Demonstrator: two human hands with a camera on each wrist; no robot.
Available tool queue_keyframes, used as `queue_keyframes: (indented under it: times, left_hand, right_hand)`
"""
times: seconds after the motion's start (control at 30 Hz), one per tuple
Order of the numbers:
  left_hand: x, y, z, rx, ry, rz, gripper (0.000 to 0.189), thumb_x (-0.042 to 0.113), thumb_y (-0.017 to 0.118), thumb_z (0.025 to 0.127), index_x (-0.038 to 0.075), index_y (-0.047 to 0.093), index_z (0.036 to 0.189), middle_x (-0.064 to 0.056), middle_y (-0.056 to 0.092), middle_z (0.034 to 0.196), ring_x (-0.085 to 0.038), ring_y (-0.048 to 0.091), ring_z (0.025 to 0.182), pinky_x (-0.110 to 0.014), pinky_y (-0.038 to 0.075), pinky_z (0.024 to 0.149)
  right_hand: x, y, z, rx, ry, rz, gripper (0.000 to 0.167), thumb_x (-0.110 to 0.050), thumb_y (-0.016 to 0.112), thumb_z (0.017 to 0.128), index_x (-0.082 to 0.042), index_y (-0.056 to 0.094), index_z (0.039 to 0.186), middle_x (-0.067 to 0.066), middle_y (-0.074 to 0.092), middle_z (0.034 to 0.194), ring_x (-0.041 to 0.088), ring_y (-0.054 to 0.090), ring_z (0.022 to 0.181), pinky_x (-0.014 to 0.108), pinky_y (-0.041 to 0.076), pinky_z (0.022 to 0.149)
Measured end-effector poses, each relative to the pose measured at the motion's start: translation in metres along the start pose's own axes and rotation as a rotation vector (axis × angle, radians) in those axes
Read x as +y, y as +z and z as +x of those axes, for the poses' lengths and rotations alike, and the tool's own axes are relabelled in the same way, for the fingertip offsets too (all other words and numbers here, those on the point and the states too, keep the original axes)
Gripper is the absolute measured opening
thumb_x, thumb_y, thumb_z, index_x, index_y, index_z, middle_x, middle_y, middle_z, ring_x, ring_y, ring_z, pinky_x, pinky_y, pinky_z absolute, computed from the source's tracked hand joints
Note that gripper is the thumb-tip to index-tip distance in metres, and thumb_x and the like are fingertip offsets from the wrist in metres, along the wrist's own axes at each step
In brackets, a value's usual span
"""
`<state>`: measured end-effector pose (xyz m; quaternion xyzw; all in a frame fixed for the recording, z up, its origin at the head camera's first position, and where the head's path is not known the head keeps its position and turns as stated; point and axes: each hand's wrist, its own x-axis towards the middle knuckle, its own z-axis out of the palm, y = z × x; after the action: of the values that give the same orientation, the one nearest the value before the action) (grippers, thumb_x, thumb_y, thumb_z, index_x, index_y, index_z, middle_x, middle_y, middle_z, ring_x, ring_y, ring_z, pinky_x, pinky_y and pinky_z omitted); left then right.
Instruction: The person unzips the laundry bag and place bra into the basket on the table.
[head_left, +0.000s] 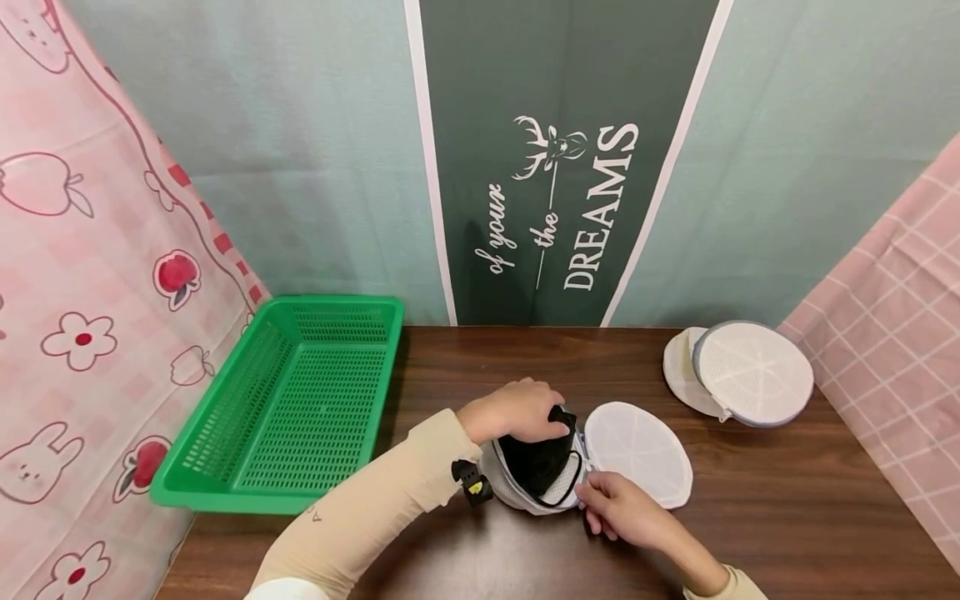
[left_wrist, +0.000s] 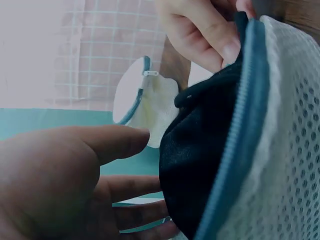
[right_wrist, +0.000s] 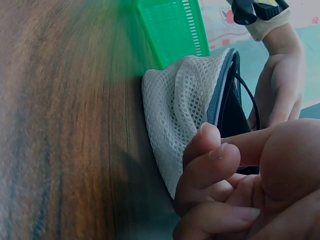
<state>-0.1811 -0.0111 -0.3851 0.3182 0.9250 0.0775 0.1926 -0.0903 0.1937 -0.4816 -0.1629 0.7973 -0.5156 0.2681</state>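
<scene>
A white mesh laundry bag (head_left: 510,483) with a grey-blue zip edge stands unzipped on the table, its round lid (head_left: 637,454) folded out to the right. Inside it sits a black garment (left_wrist: 200,145), whose thin strap (head_left: 573,483) loops over the bag's edge. My left hand (head_left: 525,410) reaches over the opening from the left. In the left wrist view its fingers lie straight against the garment, with the thumb apart from it. At the near right edge of the bag, my right hand (head_left: 618,507) pinches the rim between thumb and curled fingers (right_wrist: 212,155).
A green plastic basket (head_left: 397,367) stands at the left of the brown wooden table (head_left: 465,358). Two more white mesh bags, one round-topped (head_left: 753,373) and one partly beneath it (head_left: 682,375), lie at the back right. Curtains hang behind and at both sides.
</scene>
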Motion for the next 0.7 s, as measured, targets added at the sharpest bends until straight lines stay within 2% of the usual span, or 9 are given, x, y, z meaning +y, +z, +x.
queue_keyframes:
  times: [0.2,0.3,0.47,0.6,0.7]
  left_hand:
    - [-0.005,0.000,0.004,-0.030,0.024,-0.009,0.040,0.035,0.060,0.102,0.011,0.065,0.134,-0.003,0.065,0.129,-0.015,0.056,0.122,-0.027,0.045,0.102]
    - [-0.008,0.001,0.008,-0.046,0.048,0.010,0.034,0.030,0.062,0.102,0.010,0.068,0.129,-0.001,0.068,0.123,-0.012,0.056,0.116,-0.022,0.046,0.098]
    - [-0.010,0.004,0.013,-0.057,0.058,0.059,0.027,0.018,0.068,0.097,0.012,0.068,0.124,0.000,0.067,0.121,-0.011,0.056,0.116,-0.019,0.044,0.098]
    - [-0.014,0.006,0.014,-0.081,0.089,0.059,0.026,0.009,0.070,0.094,0.013,0.067,0.120,-0.001,0.066,0.117,-0.010,0.058,0.105,-0.020,0.046,0.091]
    - [-0.017,0.006,0.015,-0.103,0.111,0.022,0.023,0.005,0.072,0.091,0.013,0.066,0.112,0.001,0.065,0.109,-0.011,0.056,0.094,-0.020,0.045,0.083]
  right_hand:
    - [0.001,0.001,0.001,-0.003,-0.014,-0.009,0.031,-0.019,0.049,0.107,0.001,0.056,0.084,-0.004,0.054,0.060,0.005,0.045,0.045,0.020,0.038,0.042]
    - [0.002,0.001,0.001,0.001,-0.025,-0.020,0.031,-0.018,0.049,0.107,0.000,0.056,0.084,-0.005,0.054,0.060,0.004,0.045,0.044,0.020,0.038,0.042]
    - [0.003,0.001,0.002,0.004,-0.024,-0.023,0.031,-0.018,0.049,0.107,0.000,0.056,0.084,-0.005,0.054,0.060,0.004,0.045,0.044,0.020,0.038,0.042]
    - [0.003,0.001,0.002,0.005,-0.017,-0.022,0.031,-0.019,0.049,0.107,0.001,0.056,0.084,-0.005,0.054,0.060,0.005,0.045,0.044,0.020,0.038,0.042]
    - [0.003,0.001,0.002,0.007,-0.010,-0.023,0.031,-0.019,0.050,0.107,0.000,0.057,0.083,-0.004,0.054,0.060,0.005,0.045,0.044,0.020,0.038,0.042]
